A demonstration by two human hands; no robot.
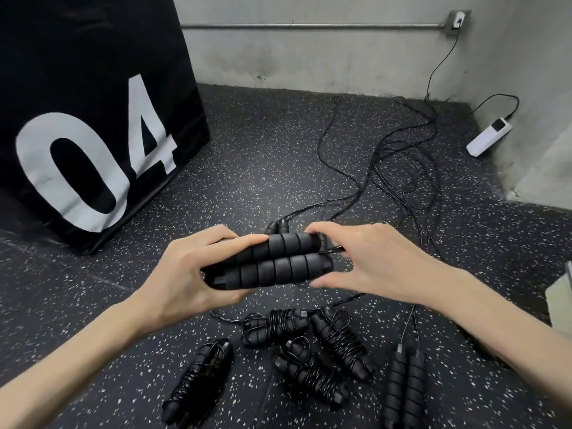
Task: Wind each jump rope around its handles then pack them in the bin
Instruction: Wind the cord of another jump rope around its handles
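Speckled black floor (pixel 263 150), grey concrete wall (pixel 309 57).

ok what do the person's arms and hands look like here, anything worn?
Both arms are bare as far as the frame shows: no sleeves in view. The left hand and right hand wear no gloves, and no rings, watch or wristband show on the visible sides. No markings, straps, cables or sensors on either forearm. Nails look short and unpainted where they show.
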